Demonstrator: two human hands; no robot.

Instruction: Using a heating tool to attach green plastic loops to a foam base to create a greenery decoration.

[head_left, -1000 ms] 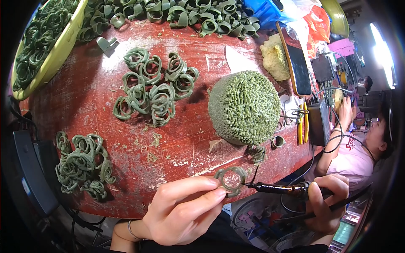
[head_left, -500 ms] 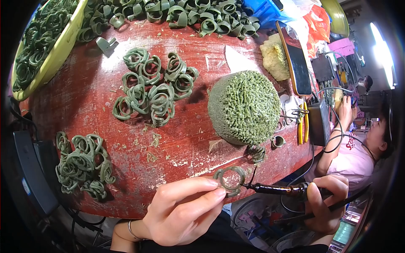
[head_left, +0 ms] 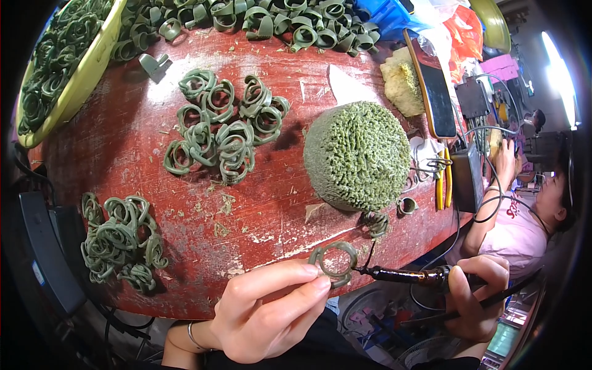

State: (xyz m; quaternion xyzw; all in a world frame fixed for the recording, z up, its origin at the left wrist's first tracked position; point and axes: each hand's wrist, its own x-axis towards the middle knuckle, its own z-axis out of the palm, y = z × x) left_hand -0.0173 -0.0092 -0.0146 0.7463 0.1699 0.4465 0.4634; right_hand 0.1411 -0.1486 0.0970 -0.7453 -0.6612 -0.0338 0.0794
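Observation:
My left hand (head_left: 268, 311) pinches a dark green wax ring (head_left: 353, 253) between thumb and fingers, above the table's near edge. In my right hand (head_left: 480, 296) is a dark, glossy wax pen (head_left: 404, 275), held level with its thin tip at the ring's right side; whether the tip touches, I cannot tell. Just beyond the ring lie a small coiled green ring piece (head_left: 374, 224) and a plain green band (head_left: 407, 206). Behind them stands a round green block (head_left: 357, 157) with a rough, crumbly top.
Clusters of green rings (head_left: 200, 137) lie on the red worn table (head_left: 185, 246), with another pile (head_left: 117, 237) at left. A yellow basin (head_left: 92, 74), more bands (head_left: 302, 31), a phone (head_left: 435, 92) and yellow-handled pliers (head_left: 448, 182) surround them. At right sits another person (head_left: 512, 228).
The left hand, ring and pen tip have shifted very slightly left and up. Both grips look the same.

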